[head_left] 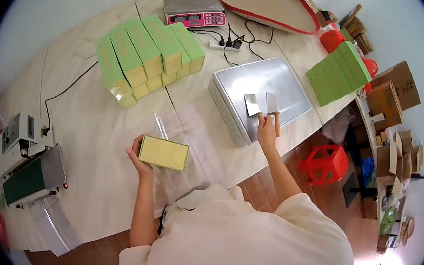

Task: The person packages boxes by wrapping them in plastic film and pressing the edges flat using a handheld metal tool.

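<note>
My left hand (pixel 140 154) grips the left end of a box (pixel 164 153) with a pale yellow face and thin green edges, tilted over the table. Under and beside it lies clear plastic film (pixel 192 140). My right hand (pixel 265 127) is closed around the wooden handle of a scraper (pixel 252 104), whose metal blade lies over a silver metal plate (pixel 264 82). A second scraper (pixel 271 102) with a wooden handle rests just to the right of it, close to my fingers.
Green and yellow boxes (pixel 142 49) stand stacked at the back, near a pink scale (pixel 195 16) and a power strip (pixel 226 45). More green boxes (pixel 337 73) stand right. A sealing machine (pixel 29 158) sits left. A red stool (pixel 330 163) is on the floor.
</note>
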`<act>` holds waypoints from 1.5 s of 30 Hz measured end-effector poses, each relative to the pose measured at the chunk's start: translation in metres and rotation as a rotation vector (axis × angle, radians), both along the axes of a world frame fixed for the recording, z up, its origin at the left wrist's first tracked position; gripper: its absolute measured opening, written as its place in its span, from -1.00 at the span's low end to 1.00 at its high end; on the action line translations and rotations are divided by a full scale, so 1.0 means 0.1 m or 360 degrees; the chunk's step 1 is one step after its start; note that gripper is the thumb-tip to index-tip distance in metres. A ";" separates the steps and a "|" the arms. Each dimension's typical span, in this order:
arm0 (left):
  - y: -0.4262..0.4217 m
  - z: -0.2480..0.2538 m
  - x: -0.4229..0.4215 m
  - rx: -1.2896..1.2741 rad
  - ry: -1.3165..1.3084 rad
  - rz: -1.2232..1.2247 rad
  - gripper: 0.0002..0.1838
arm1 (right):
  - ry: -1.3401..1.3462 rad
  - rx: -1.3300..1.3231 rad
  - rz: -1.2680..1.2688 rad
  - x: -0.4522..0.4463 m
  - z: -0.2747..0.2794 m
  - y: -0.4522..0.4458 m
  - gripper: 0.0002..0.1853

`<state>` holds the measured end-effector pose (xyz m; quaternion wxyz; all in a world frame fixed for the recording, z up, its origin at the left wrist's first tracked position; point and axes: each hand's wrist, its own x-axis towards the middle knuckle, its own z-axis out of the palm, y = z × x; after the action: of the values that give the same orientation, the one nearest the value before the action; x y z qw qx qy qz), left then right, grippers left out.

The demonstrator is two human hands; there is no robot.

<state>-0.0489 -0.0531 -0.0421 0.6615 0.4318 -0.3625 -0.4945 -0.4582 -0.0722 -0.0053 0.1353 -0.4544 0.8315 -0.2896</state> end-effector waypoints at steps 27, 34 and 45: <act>-0.29 -0.34 -0.11 0.0605 -0.0381 -0.0281 -0.51 | -0.1300 -0.0298 0.0513 0.86 0.55 -0.84 -0.32; 0.05 -0.62 0.19 0.0893 -0.0599 -0.0259 -0.68 | -0.0170 -0.0428 0.0599 0.99 1.19 -2.55 -0.08; 0.31 -0.78 0.06 0.0711 -0.1123 -0.0410 -0.60 | 0.0209 -0.0240 0.0975 1.92 0.56 -3.78 -0.33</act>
<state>-0.0429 -0.0224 -0.1199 0.3204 0.6581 -0.5013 -0.4615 -0.2666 -0.4503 0.0511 0.1283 -0.7101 0.6391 -0.2662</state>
